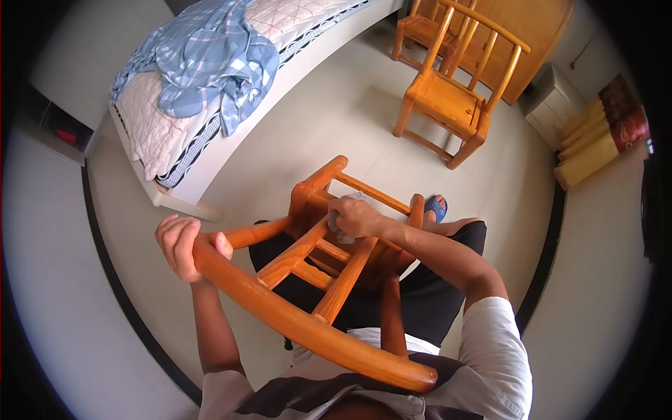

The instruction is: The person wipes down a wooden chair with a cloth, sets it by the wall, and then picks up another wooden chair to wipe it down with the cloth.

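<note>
A wooden chair (pixel 301 308) lies tilted across my lap, its curved top rail toward my chest and its legs pointing away. At the left end of that rail, my left hand (pixel 183 245) is wrapped around the wood. My right hand (pixel 357 217) is closed on a crumpled whitish cloth (pixel 344 227), pressed near the seat where a back slat meets it. Part of the cloth is hidden under the fingers, and the seat is partly covered by my right forearm.
Another wooden chair (pixel 448 98) stands ahead on the tiled floor, with a further chair (pixel 420 31) behind it. On the left is a bed (pixel 231 147) with a blue plaid cloth (pixel 210 56). A white cabinet (pixel 553 105) and yellow fabric (pixel 588 143) are at the right wall.
</note>
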A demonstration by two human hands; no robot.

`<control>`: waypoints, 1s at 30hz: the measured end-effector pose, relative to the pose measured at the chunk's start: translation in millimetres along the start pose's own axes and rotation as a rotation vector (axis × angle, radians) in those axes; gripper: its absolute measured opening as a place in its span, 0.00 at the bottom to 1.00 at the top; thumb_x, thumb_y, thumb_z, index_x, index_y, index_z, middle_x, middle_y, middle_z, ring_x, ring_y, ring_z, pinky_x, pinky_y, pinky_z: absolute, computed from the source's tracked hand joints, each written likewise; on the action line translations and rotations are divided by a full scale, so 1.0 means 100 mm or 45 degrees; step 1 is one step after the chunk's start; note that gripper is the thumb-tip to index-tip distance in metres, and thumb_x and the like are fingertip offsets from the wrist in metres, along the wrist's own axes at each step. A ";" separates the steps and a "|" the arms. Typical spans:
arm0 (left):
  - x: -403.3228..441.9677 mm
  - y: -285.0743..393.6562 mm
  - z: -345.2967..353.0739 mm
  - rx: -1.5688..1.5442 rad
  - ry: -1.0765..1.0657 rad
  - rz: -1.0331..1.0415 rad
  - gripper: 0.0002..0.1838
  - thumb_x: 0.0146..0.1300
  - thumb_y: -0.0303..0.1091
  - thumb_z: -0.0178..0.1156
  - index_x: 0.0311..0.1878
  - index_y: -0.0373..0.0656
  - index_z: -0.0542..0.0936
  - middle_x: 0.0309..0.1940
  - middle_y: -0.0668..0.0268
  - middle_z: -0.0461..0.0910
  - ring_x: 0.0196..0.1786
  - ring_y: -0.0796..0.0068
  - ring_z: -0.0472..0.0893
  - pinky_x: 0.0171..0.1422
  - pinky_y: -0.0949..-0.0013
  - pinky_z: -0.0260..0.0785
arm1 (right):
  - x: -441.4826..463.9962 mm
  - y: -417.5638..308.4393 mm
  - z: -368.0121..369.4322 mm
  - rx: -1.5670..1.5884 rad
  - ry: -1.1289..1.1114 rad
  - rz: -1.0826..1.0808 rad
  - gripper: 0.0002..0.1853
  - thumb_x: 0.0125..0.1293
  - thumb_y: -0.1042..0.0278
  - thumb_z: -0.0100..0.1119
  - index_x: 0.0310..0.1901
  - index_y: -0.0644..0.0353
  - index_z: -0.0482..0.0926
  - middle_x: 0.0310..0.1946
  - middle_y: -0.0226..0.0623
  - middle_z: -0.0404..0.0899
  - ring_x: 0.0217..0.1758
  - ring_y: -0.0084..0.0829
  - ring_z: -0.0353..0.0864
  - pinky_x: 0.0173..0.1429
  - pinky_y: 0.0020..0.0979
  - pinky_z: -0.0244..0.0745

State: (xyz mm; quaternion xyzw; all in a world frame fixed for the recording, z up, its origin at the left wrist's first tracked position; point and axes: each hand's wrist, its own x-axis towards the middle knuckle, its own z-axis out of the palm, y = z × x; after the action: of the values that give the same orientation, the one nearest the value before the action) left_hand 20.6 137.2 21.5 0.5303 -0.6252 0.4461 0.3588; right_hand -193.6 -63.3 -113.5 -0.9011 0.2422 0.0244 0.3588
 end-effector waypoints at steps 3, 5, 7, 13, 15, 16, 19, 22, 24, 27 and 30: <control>0.00 0.00 -0.02 -0.001 -0.010 -0.015 0.14 0.58 0.37 0.60 0.42 0.37 0.75 0.33 0.59 0.75 0.37 0.61 0.76 0.48 0.52 0.73 | 0.20 -0.06 -0.11 0.362 -0.035 -0.120 0.14 0.59 0.70 0.46 0.44 0.57 0.79 0.36 0.46 0.82 0.40 0.41 0.82 0.48 0.37 0.75; 0.01 0.02 -0.02 0.011 0.002 -0.023 0.14 0.58 0.37 0.60 0.43 0.37 0.75 0.33 0.59 0.75 0.37 0.61 0.76 0.47 0.52 0.73 | 0.30 -0.06 -0.13 0.632 -0.026 -0.076 0.13 0.60 0.73 0.47 0.44 0.58 0.78 0.32 0.43 0.81 0.34 0.36 0.82 0.45 0.32 0.76; 0.01 0.01 -0.01 0.017 0.000 -0.022 0.14 0.58 0.37 0.60 0.43 0.37 0.75 0.33 0.58 0.75 0.37 0.61 0.76 0.47 0.52 0.73 | 0.46 -0.14 -0.17 1.159 0.269 -0.114 0.14 0.61 0.77 0.45 0.45 0.58 0.77 0.33 0.43 0.80 0.36 0.31 0.81 0.45 0.30 0.75; 0.02 0.00 0.01 0.035 0.016 -0.028 0.15 0.59 0.42 0.59 0.41 0.40 0.75 0.31 0.62 0.75 0.36 0.64 0.76 0.48 0.55 0.72 | 0.64 -0.17 -0.08 0.985 0.320 -0.101 0.17 0.61 0.79 0.43 0.50 0.60 0.75 0.39 0.40 0.79 0.47 0.32 0.78 0.55 0.31 0.73; 0.01 0.00 -0.01 0.042 0.011 -0.031 0.15 0.59 0.42 0.59 0.42 0.40 0.75 0.31 0.62 0.75 0.36 0.64 0.76 0.48 0.55 0.72 | 0.55 0.08 0.11 0.609 0.316 -0.115 0.19 0.59 0.78 0.46 0.53 0.60 0.75 0.42 0.46 0.80 0.50 0.40 0.79 0.58 0.35 0.72; 0.01 0.01 -0.02 0.026 0.002 -0.036 0.15 0.59 0.40 0.59 0.42 0.39 0.75 0.32 0.60 0.75 0.36 0.63 0.76 0.47 0.54 0.73 | 0.49 0.26 0.25 0.593 0.322 -0.084 0.20 0.57 0.78 0.47 0.53 0.59 0.74 0.44 0.48 0.79 0.51 0.43 0.78 0.58 0.36 0.71; -0.01 0.01 -0.04 0.024 -0.004 -0.052 0.15 0.58 0.38 0.60 0.43 0.38 0.75 0.33 0.59 0.75 0.36 0.62 0.76 0.47 0.53 0.73 | 0.19 0.46 0.22 0.508 0.282 0.003 0.22 0.56 0.76 0.47 0.55 0.59 0.74 0.46 0.50 0.79 0.53 0.45 0.78 0.59 0.36 0.71; -0.01 0.02 -0.06 0.021 -0.007 -0.044 0.15 0.58 0.38 0.60 0.43 0.38 0.75 0.33 0.59 0.75 0.37 0.63 0.76 0.47 0.54 0.73 | -0.10 0.63 0.05 0.354 0.197 0.163 0.23 0.56 0.74 0.48 0.56 0.59 0.75 0.47 0.51 0.80 0.54 0.45 0.79 0.60 0.37 0.70; -0.01 0.02 -0.04 0.017 -0.007 -0.039 0.14 0.58 0.38 0.60 0.43 0.38 0.75 0.33 0.59 0.75 0.37 0.63 0.76 0.47 0.54 0.73 | -0.30 0.74 -0.09 0.134 0.006 0.379 0.24 0.55 0.73 0.47 0.56 0.59 0.76 0.46 0.52 0.81 0.54 0.45 0.79 0.61 0.37 0.70; 0.01 0.02 -0.04 0.004 -0.013 -0.039 0.14 0.58 0.37 0.60 0.43 0.38 0.74 0.33 0.60 0.75 0.37 0.63 0.76 0.47 0.54 0.73 | -0.48 1.06 -0.11 0.151 0.006 0.304 0.20 0.54 0.72 0.48 0.49 0.59 0.80 0.42 0.55 0.81 0.50 0.49 0.80 0.57 0.41 0.72; 0.01 0.01 -0.01 -0.011 -0.024 -0.039 0.14 0.58 0.37 0.60 0.43 0.38 0.75 0.33 0.60 0.75 0.37 0.63 0.76 0.47 0.54 0.73 | -0.42 1.10 -0.09 0.312 0.098 0.379 0.20 0.54 0.72 0.47 0.48 0.63 0.80 0.42 0.55 0.81 0.50 0.48 0.80 0.57 0.39 0.72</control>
State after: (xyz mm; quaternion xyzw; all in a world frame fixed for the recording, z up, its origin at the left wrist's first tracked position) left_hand 19.0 138.1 22.6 0.5424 -0.6222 0.4330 0.3621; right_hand -281.9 -120.4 -167.0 -0.8051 0.3876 0.0129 0.4488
